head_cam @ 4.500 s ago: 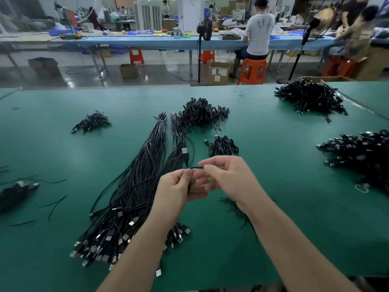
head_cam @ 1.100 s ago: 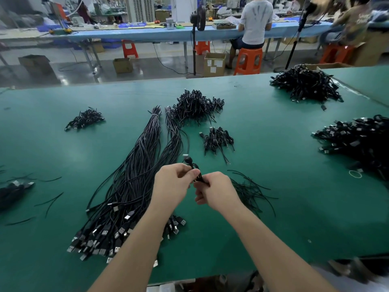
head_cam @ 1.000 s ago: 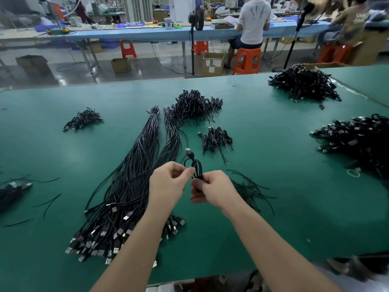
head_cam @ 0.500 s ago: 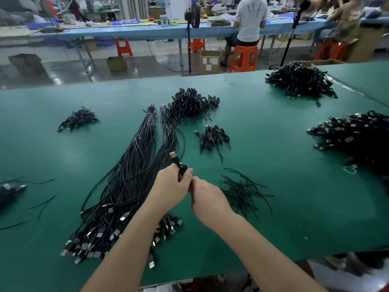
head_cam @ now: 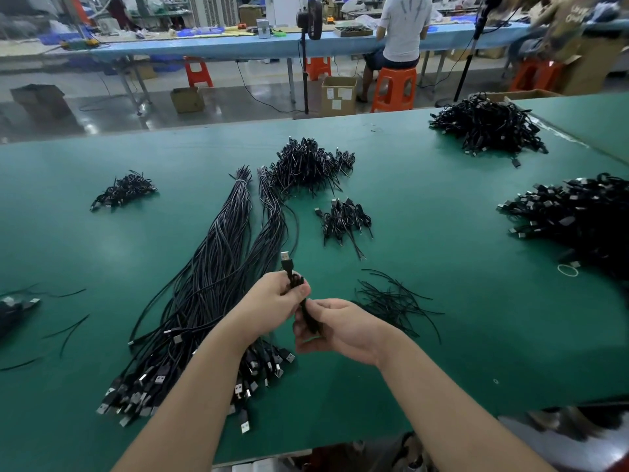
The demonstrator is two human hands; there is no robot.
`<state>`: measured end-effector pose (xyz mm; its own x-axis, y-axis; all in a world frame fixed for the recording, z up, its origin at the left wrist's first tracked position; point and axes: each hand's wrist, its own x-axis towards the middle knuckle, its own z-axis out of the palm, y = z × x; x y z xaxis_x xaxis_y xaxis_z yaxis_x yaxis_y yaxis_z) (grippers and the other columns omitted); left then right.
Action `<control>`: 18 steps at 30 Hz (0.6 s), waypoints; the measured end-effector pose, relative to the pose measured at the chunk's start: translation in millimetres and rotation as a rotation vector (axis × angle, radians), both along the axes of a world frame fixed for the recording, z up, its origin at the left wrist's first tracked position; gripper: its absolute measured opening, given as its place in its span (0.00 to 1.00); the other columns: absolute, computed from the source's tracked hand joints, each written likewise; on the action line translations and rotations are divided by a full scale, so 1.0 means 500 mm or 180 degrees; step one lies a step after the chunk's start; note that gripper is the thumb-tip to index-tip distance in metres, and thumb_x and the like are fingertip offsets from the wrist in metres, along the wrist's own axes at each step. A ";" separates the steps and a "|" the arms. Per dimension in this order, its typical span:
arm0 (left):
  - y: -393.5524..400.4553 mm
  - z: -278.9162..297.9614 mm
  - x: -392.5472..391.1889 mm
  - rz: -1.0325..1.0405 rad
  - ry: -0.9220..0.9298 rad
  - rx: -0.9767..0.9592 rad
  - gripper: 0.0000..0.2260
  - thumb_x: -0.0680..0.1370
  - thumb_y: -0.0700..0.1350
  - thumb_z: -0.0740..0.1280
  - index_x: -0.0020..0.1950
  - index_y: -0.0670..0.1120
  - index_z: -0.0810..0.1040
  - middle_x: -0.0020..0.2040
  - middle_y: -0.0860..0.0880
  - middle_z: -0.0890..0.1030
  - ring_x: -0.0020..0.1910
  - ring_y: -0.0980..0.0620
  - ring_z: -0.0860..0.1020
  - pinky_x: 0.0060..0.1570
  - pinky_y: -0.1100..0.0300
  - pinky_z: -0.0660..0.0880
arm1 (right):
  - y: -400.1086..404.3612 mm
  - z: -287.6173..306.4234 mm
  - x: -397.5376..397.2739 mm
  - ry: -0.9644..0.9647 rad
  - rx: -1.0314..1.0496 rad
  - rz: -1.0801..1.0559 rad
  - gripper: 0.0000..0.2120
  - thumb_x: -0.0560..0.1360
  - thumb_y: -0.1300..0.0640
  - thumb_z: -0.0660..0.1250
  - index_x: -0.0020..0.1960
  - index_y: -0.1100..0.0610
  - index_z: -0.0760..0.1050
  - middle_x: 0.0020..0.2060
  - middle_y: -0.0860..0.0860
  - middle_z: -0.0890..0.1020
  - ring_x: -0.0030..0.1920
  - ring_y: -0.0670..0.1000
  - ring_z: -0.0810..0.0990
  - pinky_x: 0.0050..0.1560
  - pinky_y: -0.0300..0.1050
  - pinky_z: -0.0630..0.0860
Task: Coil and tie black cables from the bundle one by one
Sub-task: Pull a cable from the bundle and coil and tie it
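A long bundle of black cables (head_cam: pixel 218 284) lies on the green table (head_cam: pixel 442 335), USB plugs fanned out at its near end. Above the bundle's right side my left hand (head_cam: pixel 272 301) grips the upper end of a coiled black cable (head_cam: pixel 293 279), whose USB plug sticks up past my fingers. My right hand (head_cam: pixel 340 327) holds the lower end of the same coil, fingers curled round it. A loose heap of thin black ties (head_cam: pixel 391 301) lies just right of my hands.
Piles of coiled cables lie around: a small one (head_cam: pixel 343 219) ahead, a bigger one (head_cam: pixel 306 165) behind it, one at the left (head_cam: pixel 122 190), two large ones at the right (head_cam: pixel 486 129) (head_cam: pixel 578 216). A rubber band (head_cam: pixel 567 270) lies near the right pile. People sit at benches beyond.
The cable has been folded into a tight coil between my hands. My right hand slid down to its lower end while the left kept the top, plug now pointing up.
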<state>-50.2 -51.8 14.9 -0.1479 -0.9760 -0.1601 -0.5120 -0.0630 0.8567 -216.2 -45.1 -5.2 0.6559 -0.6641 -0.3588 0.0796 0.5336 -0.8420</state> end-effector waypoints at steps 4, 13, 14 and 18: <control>-0.002 0.007 0.000 -0.0133 0.0009 0.0232 0.09 0.83 0.44 0.65 0.44 0.42 0.76 0.28 0.53 0.75 0.26 0.56 0.69 0.30 0.60 0.67 | -0.006 -0.007 -0.002 -0.0013 0.0058 0.0085 0.12 0.85 0.56 0.56 0.50 0.60 0.74 0.35 0.52 0.77 0.36 0.51 0.77 0.49 0.51 0.81; -0.015 -0.013 -0.002 0.0185 0.0049 0.0352 0.18 0.82 0.53 0.65 0.39 0.42 0.74 0.28 0.47 0.74 0.25 0.51 0.66 0.29 0.56 0.64 | 0.006 -0.011 0.015 0.0546 -0.0255 -0.0086 0.12 0.86 0.55 0.53 0.48 0.56 0.70 0.34 0.50 0.74 0.28 0.46 0.66 0.33 0.39 0.69; -0.016 -0.016 -0.001 0.0166 0.0018 0.0317 0.19 0.82 0.53 0.65 0.37 0.42 0.75 0.27 0.47 0.74 0.25 0.51 0.67 0.30 0.56 0.65 | 0.009 -0.010 0.017 0.0686 -0.0361 -0.0112 0.12 0.86 0.55 0.52 0.48 0.56 0.70 0.34 0.50 0.74 0.28 0.46 0.65 0.32 0.39 0.67; -0.019 -0.024 0.003 0.0132 -0.0021 0.0247 0.22 0.82 0.54 0.64 0.34 0.41 0.76 0.27 0.47 0.76 0.25 0.52 0.69 0.30 0.56 0.66 | 0.013 -0.016 0.024 0.1308 -0.0864 -0.0099 0.14 0.86 0.51 0.51 0.50 0.54 0.72 0.33 0.48 0.72 0.28 0.45 0.66 0.29 0.38 0.65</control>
